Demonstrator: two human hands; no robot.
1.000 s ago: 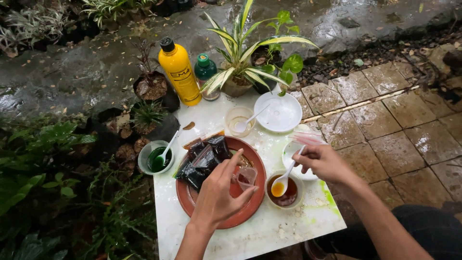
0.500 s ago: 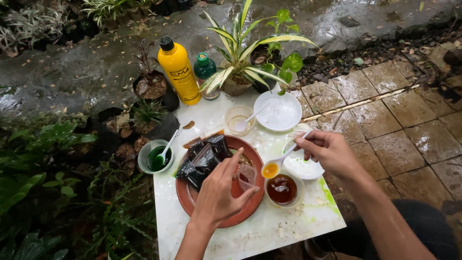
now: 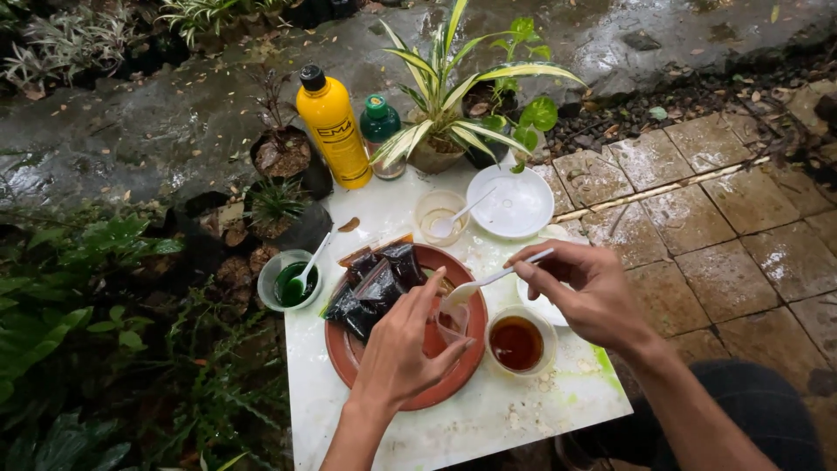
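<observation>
The person is wearing no sleeves — both forearms are showing bare down to the left hand and right hand — and dark trousers are showing at lower right.

A home garden: potted plants, wet paving stones (rain-slicked), greenery.

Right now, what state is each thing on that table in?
Yellow bottle: upright, capped.
Green bottle: upright, capped.
Brown cup: holds brown liquid.
Green cup: green liquid, spoon inside.
Clear cup: spoon inside.
White spoon: held by right hand.
Small bag: held open by left hand.
</observation>
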